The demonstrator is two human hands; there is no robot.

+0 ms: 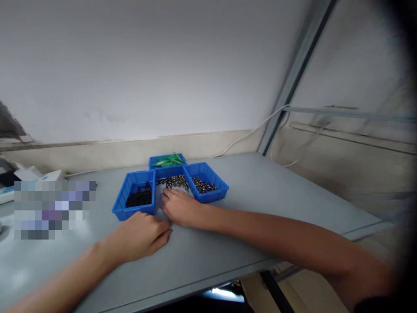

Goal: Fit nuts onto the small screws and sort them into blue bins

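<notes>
My left hand [141,237] rests on the grey table [202,256] in front of the left blue bin, its fingers curled closed. Whatever it may hold is hidden. My right hand [180,208] is between the two front bins, fingers bent down and drawn together at the near edge of a loose pile of small metal and black parts [176,180]. Anything in those fingers is too small or covered to make out. The left blue bin [121,202] contains small black parts [140,195]. Inside the right blue bin [211,174] lie small brass-and-dark parts [203,185].
Behind the pile, a third blue bin [156,158] holds green pieces [169,161]. A white cable [234,141] runs along the wall to a metal post [280,104] at the right. White items [54,176] and a blurred-out patch are on the left.
</notes>
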